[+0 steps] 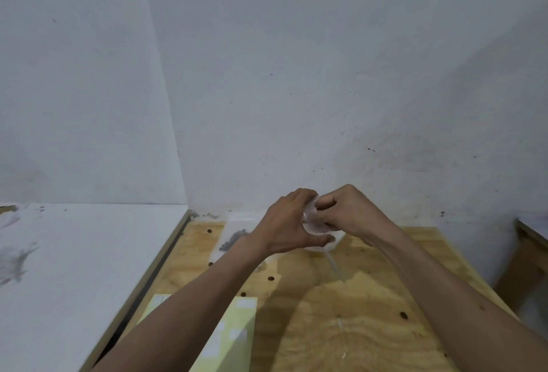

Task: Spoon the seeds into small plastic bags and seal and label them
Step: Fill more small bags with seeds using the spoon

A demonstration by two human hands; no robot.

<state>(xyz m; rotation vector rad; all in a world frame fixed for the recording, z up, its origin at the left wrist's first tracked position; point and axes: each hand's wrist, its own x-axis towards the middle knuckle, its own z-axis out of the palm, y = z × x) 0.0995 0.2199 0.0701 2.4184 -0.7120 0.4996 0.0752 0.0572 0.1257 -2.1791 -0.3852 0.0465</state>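
My left hand (pixel 289 223) and my right hand (pixel 347 211) meet above the far part of the plywood table (pixel 341 327), both pinching a small clear plastic bag (pixel 311 219) held between them. The bag's content is too blurred to tell. Behind my left wrist a heap of dark seeds (pixel 234 239) lies on a clear sheet or bag near the wall. A thin clear spoon or strip (pixel 335 266) rests on the wood below my hands. A pale yellow label sheet (pixel 234 330) with white stickers lies under my left forearm.
A white board surface (pixel 83 276) adjoins the table on the left, with smudges on it. Grey walls (pixel 296 75) close the back and left. Several dark holes dot the plywood. A second wooden edge (pixel 527 241) shows at far right.
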